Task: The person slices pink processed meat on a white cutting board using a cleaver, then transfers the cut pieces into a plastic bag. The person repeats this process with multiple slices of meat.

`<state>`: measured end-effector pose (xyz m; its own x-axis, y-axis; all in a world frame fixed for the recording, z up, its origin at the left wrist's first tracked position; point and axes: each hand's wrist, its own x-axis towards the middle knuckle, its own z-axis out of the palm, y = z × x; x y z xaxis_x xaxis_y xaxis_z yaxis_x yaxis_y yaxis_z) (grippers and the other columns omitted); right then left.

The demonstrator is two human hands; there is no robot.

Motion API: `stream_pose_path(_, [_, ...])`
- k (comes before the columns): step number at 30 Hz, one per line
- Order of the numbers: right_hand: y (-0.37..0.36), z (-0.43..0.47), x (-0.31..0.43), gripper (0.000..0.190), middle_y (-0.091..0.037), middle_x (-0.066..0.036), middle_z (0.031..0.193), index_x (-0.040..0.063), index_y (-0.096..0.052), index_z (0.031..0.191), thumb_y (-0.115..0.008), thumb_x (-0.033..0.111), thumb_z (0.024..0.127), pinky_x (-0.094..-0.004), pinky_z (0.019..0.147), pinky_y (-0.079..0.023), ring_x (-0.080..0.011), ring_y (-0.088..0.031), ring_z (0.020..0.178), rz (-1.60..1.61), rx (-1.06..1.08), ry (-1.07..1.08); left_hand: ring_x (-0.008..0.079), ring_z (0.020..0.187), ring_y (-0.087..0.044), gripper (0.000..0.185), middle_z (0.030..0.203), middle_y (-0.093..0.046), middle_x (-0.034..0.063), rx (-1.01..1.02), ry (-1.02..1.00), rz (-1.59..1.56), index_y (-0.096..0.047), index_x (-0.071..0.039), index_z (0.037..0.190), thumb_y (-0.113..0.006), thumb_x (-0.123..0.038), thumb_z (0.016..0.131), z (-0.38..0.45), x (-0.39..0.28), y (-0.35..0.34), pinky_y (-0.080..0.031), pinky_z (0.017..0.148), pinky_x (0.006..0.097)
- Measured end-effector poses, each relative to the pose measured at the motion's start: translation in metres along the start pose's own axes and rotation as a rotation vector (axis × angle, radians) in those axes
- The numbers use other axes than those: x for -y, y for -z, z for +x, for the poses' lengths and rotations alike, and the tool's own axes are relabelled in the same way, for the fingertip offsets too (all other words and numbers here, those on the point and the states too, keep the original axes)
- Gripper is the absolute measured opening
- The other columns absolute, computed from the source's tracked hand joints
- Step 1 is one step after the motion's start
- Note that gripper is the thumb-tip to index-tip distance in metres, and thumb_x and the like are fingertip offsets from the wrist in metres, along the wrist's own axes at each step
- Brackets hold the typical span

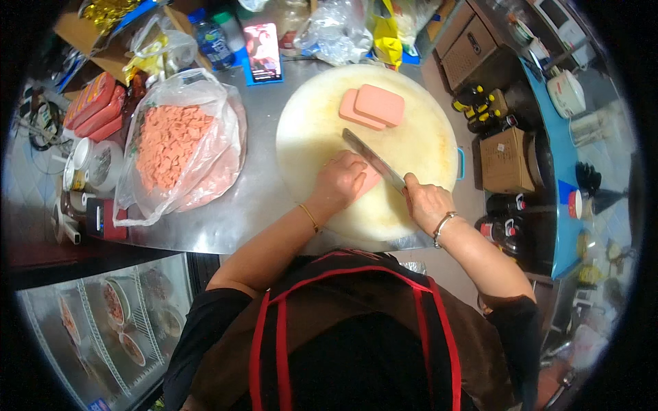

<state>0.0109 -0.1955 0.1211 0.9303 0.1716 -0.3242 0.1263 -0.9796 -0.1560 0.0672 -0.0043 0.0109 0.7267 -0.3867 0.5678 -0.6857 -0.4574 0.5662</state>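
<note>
My right hand [427, 202] is closed round the handle of a kitchen knife [374, 161], whose blade slants up and left over a round cutting board [313, 120]. Bent fingers of my left hand [340, 180] press on a slab of pink luncheon meat [368, 184], right beside the blade. Part of that slab is hidden under the hand. Farther up the board, two thick slices of the same meat [380, 104] lie overlapping. Left of the board, an open clear plastic bag [231, 138] holds many small pieces of pink meat [172, 144].
A phone [263, 54] with a lit screen stands behind the board, beside a blue-capped bottle [212, 41]. Red-wrapped meat packs [92, 105] and a white-lidded jar [104, 164] sit at the left. Crumpled plastic bags [334, 33] line the back of the metal table [262, 187].
</note>
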Motion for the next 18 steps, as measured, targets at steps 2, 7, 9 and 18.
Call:
stream_pose_path(2, [0.016, -0.012, 0.003, 0.012, -0.066, -0.024, 0.074, 0.003, -0.047, 0.097, -0.045, 0.009, 0.088, -0.0503, 0.066, -0.052, -0.0411, -0.066, 0.072, -0.040, 0.045, 0.008, 0.0305, 0.090, -0.059, 0.012, 0.093, -0.062, 0.0112, -0.017, -0.012, 0.026, -0.065, -0.002, 0.086, -0.066, -0.006, 0.075, 0.000, 0.000, -0.001, -0.049, 0.080, 0.0398])
stream_pose_path(7, [-0.023, 0.010, -0.004, 0.013, -0.064, -0.023, 0.071, 0.004, -0.047, 0.098, -0.046, 0.014, 0.090, -0.0499, 0.063, -0.051, -0.0406, -0.065, 0.069, 0.021, -0.043, 0.013, 0.0295, 0.089, -0.058, 0.010, 0.091, -0.060, 0.0096, -0.014, -0.027, 0.018, -0.062, -0.003, 0.085, -0.064, -0.005, 0.075, 0.001, -0.004, -0.002, -0.049, 0.080, 0.0386])
stream_pose_path(9, [-0.028, 0.021, -0.005, 0.018, -0.062, -0.021, 0.063, 0.005, -0.045, 0.097, -0.050, 0.022, 0.094, -0.0500, 0.058, -0.049, -0.0410, -0.063, 0.062, 0.059, -0.157, 0.036, 0.0301, 0.088, -0.058, 0.010, 0.090, -0.060, 0.0103, -0.017, -0.030, 0.026, -0.062, -0.003, 0.084, -0.065, -0.005, 0.075, 0.002, -0.002, 0.001, -0.048, 0.080, 0.0390])
stream_pose_path(18, [-0.024, 0.015, 0.008, 0.011, -0.066, -0.024, 0.073, 0.003, -0.045, 0.096, -0.044, 0.007, 0.087, -0.0483, 0.064, -0.053, -0.0403, -0.067, 0.071, -0.028, -0.006, -0.007, 0.0333, 0.090, -0.057, 0.012, 0.091, -0.061, 0.0134, -0.033, 0.003, -0.019, -0.064, -0.001, 0.084, -0.068, -0.006, 0.073, 0.002, -0.004, 0.002, -0.047, 0.082, 0.0405])
